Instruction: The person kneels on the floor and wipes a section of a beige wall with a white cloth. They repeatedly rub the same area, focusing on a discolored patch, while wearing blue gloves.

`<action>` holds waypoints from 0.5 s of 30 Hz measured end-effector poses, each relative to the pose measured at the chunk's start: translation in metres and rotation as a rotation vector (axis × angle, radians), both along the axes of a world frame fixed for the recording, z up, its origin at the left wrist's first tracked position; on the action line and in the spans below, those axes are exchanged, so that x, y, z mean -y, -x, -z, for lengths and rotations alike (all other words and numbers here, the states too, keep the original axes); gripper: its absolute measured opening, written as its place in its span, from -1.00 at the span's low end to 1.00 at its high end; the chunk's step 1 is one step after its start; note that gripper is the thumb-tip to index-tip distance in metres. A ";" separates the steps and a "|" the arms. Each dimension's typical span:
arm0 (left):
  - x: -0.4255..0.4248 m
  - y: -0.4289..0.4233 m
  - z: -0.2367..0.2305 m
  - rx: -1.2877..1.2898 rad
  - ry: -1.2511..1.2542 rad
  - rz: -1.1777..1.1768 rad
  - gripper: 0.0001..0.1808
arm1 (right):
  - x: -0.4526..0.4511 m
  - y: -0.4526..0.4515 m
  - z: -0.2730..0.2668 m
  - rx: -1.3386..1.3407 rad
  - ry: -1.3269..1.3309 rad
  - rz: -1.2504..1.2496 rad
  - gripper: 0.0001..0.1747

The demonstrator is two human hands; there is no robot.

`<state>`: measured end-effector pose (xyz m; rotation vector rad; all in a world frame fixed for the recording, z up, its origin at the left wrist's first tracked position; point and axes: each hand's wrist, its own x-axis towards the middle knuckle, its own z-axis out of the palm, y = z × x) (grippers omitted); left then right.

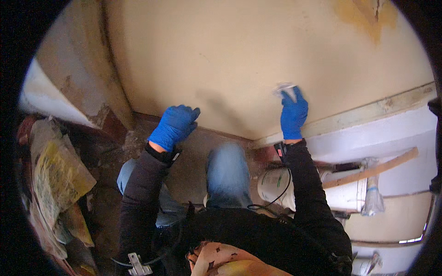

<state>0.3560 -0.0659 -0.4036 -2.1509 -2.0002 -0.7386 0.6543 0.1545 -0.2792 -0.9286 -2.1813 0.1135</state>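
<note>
A pale beige wall panel (pixel 234 51) fills the space before me. My right hand (pixel 294 112), in a blue glove, grips a small whitish pad or folded sheet (pixel 284 88) at the panel. Motion blur hides what that item exactly is. My left hand (pixel 174 126), also gloved in blue, is raised at the panel's lower left. Its fingers are loosely bent, a gap shows between thumb and forefinger, and I see nothing in it; the palm is hidden.
A white bucket (pixel 274 186) stands low on the right, near a wooden strip (pixel 376 167) and crumpled clear plastic (pixel 373 200). Paint-stained sheets (pixel 60 176) hang at left. A pale ledge (pixel 373 108) borders the panel. My knee (pixel 228 176) is below, and a cable (pixel 276 200) runs near my right arm.
</note>
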 end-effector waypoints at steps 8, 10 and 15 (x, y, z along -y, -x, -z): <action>-0.070 -0.080 -0.057 1.030 -0.190 0.418 -0.74 | 0.064 -0.064 0.003 -0.837 0.784 -0.211 -0.42; -0.068 -0.112 -0.069 1.314 -0.074 0.480 -0.72 | 0.082 -0.078 0.007 -0.927 0.857 -0.350 -0.41; -0.041 -0.184 -0.080 1.510 0.135 0.563 -0.62 | 0.133 -0.113 0.036 -1.530 1.416 -0.661 -0.43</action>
